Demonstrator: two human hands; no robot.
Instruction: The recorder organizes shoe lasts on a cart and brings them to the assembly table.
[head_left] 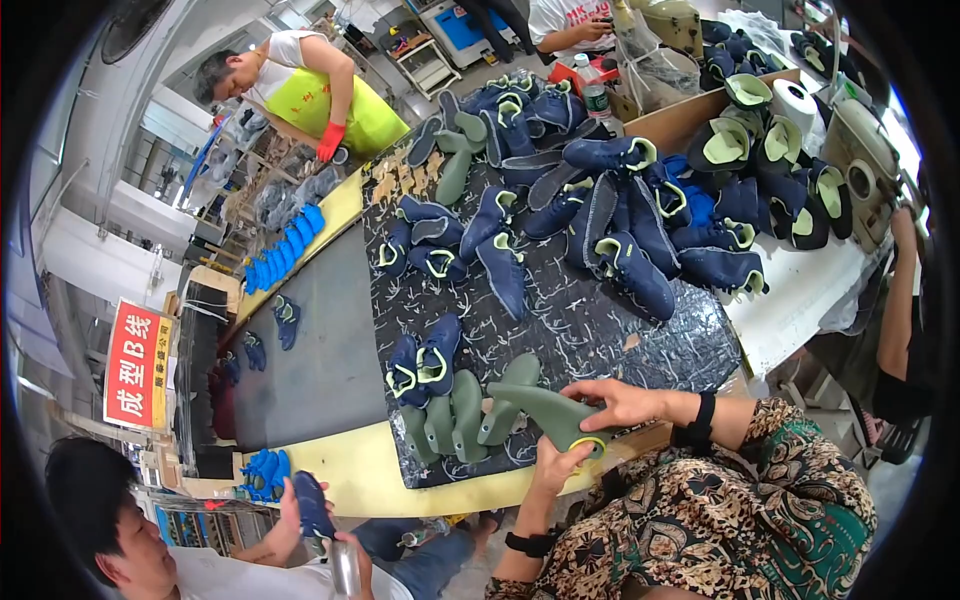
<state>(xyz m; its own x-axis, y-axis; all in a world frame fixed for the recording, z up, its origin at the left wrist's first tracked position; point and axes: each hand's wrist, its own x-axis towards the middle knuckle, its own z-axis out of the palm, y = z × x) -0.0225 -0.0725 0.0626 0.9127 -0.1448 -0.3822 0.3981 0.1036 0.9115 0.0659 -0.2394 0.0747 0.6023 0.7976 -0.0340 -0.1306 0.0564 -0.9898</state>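
Both my hands hold a green shoe last (545,408) above the near edge of the table. My left hand (560,466) is closed round its near end, by a yellow-green ring (590,444). My right hand (622,404) grips the same last from the right, fingers over its upper side. Just left of it, several more green lasts (467,418) stand in a row on the black table covering. Behind that row lies a pair of navy shoes (438,354) with light-green linings.
Navy shoe uppers (630,270) are heaped across the table's far side, beside loose lasts (455,178). A belt (310,340) carrying shoes runs at the left. One co-worker (150,545) at lower left holds a shoe; another in a yellow-green apron (335,105) stands beyond.
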